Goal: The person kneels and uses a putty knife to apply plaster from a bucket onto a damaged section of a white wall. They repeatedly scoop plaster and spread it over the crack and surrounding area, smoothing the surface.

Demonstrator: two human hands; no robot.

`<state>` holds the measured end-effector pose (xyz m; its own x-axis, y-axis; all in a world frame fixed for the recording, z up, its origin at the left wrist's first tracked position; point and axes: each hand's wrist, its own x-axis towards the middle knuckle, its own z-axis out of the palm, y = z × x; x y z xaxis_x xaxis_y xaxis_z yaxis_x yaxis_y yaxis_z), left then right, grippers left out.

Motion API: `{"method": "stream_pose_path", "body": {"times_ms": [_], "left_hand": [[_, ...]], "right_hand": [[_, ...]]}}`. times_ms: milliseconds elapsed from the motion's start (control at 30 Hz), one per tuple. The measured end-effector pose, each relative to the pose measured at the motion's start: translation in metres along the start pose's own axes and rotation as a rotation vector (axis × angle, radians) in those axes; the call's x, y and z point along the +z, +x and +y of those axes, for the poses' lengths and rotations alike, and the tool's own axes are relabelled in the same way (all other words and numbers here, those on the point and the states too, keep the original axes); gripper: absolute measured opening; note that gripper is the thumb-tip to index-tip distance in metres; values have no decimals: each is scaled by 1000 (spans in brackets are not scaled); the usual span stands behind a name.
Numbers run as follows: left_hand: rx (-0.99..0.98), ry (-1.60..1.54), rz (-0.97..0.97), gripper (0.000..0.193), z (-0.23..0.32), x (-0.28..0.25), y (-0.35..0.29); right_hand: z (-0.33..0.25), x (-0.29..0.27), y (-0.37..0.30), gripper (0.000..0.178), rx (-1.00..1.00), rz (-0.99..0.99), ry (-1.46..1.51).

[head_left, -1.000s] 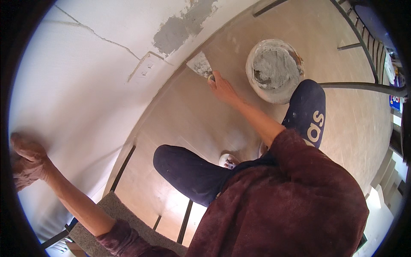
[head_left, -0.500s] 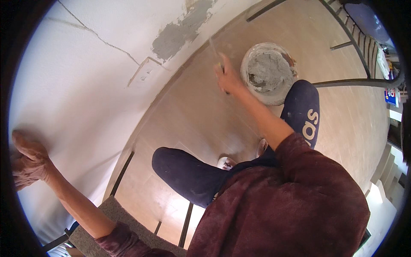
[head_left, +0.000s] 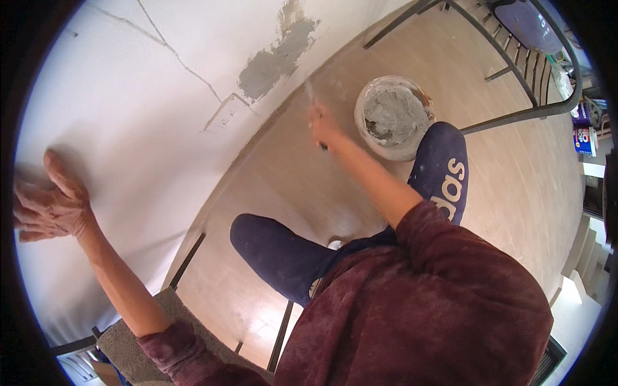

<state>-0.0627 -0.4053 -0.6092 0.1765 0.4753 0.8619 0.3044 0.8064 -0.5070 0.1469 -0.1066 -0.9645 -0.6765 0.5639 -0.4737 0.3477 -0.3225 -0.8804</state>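
Putty knife (head_left: 311, 96), blurred, points up toward the wall's grey patch (head_left: 278, 58), clenched in right hand (head_left: 325, 125) grip.

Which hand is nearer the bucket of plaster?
Right. The right hand, gripping a putty knife, is just left of the bucket in the picture. The left hand is pressed flat on the white wall, far off at the left edge.

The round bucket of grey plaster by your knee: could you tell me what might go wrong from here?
The round bucket of grey plaster stands close beside the blue-trousered knee, so a shift of the leg might tip it. The right hand holds a blurred putty knife over the bare wooden floor; plaster may drip. The left hand leans on the white wall and might slip.
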Motion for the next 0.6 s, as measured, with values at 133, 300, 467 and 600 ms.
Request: {"method": "stream_pose_path", "body": {"times_ms": [133,300,467,600], "left_hand": [[-63,-38,-80,72,10,-8,4],[-25,79,-122,68,-3,-5,-3],[-4,197,-201,63,-14,-2,-7],[26,175,-184,61,-15,-6,-9]], "right_hand": [[-27,21,5,51,16,-62,-75],[-2,26,-49,50,-195,-274,-427],[29,19,-40,46,-604,-52,-392],[-28,13,-83,28,374,-349,536]]}}
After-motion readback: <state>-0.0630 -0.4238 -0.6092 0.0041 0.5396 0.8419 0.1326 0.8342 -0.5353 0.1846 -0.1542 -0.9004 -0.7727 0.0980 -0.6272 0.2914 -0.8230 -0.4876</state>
